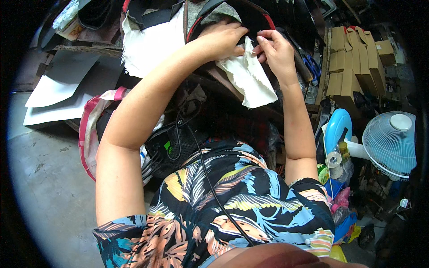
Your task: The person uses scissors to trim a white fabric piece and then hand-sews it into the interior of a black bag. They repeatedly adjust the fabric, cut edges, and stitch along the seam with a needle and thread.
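Observation:
A curved black piece with red edging (255,10), grey felt-like material (231,12) on its inner side, lies at the top centre. My left hand (223,40) is closed on it, the fingers bent inward and partly hidden, the thumb by a white cloth strip with ragged edges (251,82). That strip hangs down below both hands. My right hand (278,52) is closed in a pinch at the right side of the black piece, close to the strip's upper end; what sits between its fingertips is too small to make out.
Another black piece with ragged white cloth (149,49) lies left of my hands. White sheets (67,82) jut out at the left. Blue-handled scissors (313,67), stacked cardboard boxes (346,62) and a fan (391,143) stand at the right. A pink-edged bag (85,138) sits below my left arm.

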{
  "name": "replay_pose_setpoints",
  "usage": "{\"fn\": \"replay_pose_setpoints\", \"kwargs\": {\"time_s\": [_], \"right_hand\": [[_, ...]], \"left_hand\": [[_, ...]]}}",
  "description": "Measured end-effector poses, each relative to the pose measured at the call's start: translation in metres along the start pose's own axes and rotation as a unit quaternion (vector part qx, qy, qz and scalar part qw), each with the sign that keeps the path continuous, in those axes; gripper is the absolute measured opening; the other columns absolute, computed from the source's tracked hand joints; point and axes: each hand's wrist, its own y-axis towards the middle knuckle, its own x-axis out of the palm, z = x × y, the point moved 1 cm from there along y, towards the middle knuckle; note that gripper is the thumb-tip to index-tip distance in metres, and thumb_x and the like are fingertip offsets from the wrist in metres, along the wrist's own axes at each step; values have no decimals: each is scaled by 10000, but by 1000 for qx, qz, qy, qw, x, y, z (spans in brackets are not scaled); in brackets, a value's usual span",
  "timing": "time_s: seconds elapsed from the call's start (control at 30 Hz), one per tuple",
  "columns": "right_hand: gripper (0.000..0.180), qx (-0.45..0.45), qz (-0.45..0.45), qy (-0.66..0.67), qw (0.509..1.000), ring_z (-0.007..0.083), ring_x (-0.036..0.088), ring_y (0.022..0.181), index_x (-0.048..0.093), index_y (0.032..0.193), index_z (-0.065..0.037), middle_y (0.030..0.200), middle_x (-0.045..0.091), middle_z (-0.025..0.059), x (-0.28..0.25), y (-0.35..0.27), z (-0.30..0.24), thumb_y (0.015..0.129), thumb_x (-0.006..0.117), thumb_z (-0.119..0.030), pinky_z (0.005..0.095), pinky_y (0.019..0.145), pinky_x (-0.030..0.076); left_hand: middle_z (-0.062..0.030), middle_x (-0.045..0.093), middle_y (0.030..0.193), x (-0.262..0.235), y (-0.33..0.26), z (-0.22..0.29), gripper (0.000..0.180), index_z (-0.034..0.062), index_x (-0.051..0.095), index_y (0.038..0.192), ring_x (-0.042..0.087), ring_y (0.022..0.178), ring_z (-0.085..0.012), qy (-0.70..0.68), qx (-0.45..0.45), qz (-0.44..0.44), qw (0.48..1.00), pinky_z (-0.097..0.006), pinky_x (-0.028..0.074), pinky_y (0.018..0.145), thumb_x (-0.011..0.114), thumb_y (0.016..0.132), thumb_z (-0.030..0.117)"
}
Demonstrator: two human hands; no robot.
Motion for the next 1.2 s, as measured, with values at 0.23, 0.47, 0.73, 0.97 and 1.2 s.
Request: {"fn": "replay_pose_setpoints", "kwargs": {"time_s": [0.23, 0.47, 0.73, 0.97, 1.2], "right_hand": [[151, -240, 59, -262, 933, 259, 696, 781, 738, 985, -138, 880, 706, 42, 17, -20, -10, 907, 648, -231, 359, 694, 539], [184, -103, 6, -91, 990, 157, 673, 744, 707, 1055, 1, 900, 710, 98, 14, -8, 2, 898, 640, -68, 289, 675, 524], [173, -81, -28, -105, 991, 192, 678, 642, 731, 998, -41, 798, 719, 113, 15, 5, 2, 895, 648, -152, 332, 621, 530], [139, -3, -56, -7, 998, 52, 566, 511, 701, 974, 13, 740, 689, 48, 13, 8, 0, 876, 692, -85, 218, 477, 461], [186, -143, 20, -177, 974, 122, 646, 710, 704, 990, -58, 812, 705, 58, 27, -3, 6, 853, 742, -180, 273, 632, 513]], "left_hand": [[-132, 585, 1312, -1, 0, 0, 556, 66, 567, 1317, 534, 1228, -342, 11, -9, -2, 1000, -456, 443, 1042, 710, 814, 257], [-132, 592, 1278, -1, -2, 2, 593, 52, 565, 1307, 536, 1211, -338, 12, -16, 4, 1000, -465, 453, 1020, 729, 786, 284], [-160, 597, 1217, 2, -2, 0, 595, 34, 542, 1301, 553, 1151, -370, -10, 6, 22, 1000, -458, 468, 979, 730, 753, 167], [-183, 657, 1008, -5, -5, -3, 279, 20, 604, 1029, 633, 950, -358, -137, -21, 75, 988, -427, 496, 840, 686, 777, 108], [-186, 681, 776, -17, 1, -9, 284, -25, 707, 902, 659, 699, -267, -154, -114, 43, 980, -375, 524, 710, 677, 827, 248]]}}
